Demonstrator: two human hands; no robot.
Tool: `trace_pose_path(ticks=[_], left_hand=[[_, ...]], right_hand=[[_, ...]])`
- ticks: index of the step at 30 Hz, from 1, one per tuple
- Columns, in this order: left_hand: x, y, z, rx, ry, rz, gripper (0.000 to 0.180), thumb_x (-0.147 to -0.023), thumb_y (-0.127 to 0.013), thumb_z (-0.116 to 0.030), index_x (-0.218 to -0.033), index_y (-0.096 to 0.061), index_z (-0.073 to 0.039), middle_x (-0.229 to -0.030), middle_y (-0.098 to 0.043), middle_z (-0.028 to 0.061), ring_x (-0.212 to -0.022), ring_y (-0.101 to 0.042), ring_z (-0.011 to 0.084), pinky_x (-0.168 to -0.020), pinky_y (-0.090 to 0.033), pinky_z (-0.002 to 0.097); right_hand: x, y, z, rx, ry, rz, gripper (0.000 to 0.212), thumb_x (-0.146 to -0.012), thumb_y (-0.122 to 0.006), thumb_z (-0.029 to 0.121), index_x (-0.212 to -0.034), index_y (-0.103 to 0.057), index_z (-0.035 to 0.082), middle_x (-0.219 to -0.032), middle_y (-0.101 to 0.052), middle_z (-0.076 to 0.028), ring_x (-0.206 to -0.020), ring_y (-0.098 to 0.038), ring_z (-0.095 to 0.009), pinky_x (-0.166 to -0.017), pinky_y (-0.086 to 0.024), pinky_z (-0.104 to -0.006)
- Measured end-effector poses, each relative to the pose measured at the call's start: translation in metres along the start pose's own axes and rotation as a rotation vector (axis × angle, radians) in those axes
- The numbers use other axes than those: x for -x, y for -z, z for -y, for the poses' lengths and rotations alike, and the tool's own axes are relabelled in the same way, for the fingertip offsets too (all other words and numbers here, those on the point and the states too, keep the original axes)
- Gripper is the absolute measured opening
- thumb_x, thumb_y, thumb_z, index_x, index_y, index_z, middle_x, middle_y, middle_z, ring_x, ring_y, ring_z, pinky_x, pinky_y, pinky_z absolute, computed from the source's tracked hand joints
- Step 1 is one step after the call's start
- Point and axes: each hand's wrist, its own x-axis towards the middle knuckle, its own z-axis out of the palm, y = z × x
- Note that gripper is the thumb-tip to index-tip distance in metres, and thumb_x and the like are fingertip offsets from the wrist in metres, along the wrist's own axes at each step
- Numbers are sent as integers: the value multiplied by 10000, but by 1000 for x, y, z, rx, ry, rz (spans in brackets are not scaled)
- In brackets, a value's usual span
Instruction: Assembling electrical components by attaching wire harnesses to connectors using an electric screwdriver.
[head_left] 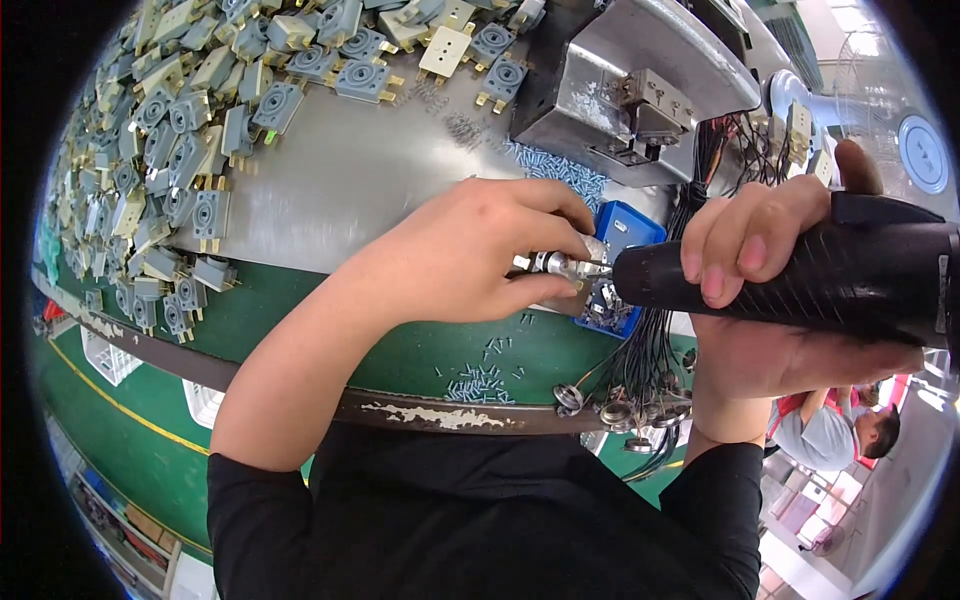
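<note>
My right hand (760, 260) is wrapped round a black electric screwdriver (860, 275), which lies nearly level and points left. Its bit reaches a small silver metal part (556, 263) that my left hand (480, 250) pinches between thumb and fingers. The fingers partly cover this part, so its full shape is hidden. Just beyond it, a blue tray (655, 233) holds small metal pieces, partly hidden by the screwdriver's nose.
Grey plug-like housings (205, 215) with brass prongs are heaped at the left and far side. Loose screws (565, 175) and more screws (480, 385) lie about, with springs (465, 130). A metal fixture (630, 90) stands behind. Black cables (650, 350) hang over the bench edge. Another person (825, 435) is at right.
</note>
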Motion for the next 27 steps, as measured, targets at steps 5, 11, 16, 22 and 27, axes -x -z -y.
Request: trace_pose_path(ticks=[5, 11, 16, 22, 27], left_hand=[[1, 0, 0, -13, -9, -17, 255, -830, -805, -184, -1052, -780, -60, -1173, -727, 80, -1006, -722, 320, -876, -577, 420], [1, 1, 0, -6, -3, -16, 253, -826, -805, -183, -1044, -781, -56, -1160, -729, 81, -1003, -723, 319, -875, -578, 416], [1, 2, -3, 4, 11, 9, 318, -785, -846, -81, -1091, -774, -34, -1201, -723, 132, -1045, -724, 330, -898, -586, 406], [2, -2, -2, 13, -3, 2, 320, -780, -852, -77, -1087, -773, -29, -1188, -725, 130, -1038, -723, 327, -898, -583, 401], [4, -1, -2, 13, 14, 3, 329, -776, -852, -75, -1091, -771, -27, -1176, -725, 129, -1038, -721, 329, -897, -582, 403]], right_hand=[[-1, -42, 13, 18, -140, -339, 1223, -780, -515, 966, -1557, -352, 35, -821, -533, -21, -583, -549, -153, -551, -480, -340], [5, -39, -1, -34, -66, -312, 1167, -772, -534, 960, -1497, -392, 56, -818, -536, -28, -578, -550, -155, -543, -485, -338], [11, -33, -8, -114, 36, -166, 1035, -781, -577, 930, -1362, -468, 81, -820, -548, -38, -577, -555, -156, -543, -484, -344], [15, -31, -11, -121, 51, -96, 1007, -773, -587, 924, -1333, -477, 94, -812, -555, -39, -575, -558, -160, -539, -479, -345], [15, -33, -16, -110, 42, -113, 1033, -755, -599, 930, -1352, -474, 96, -807, -558, -35, -578, -563, -167, -546, -483, -349]])
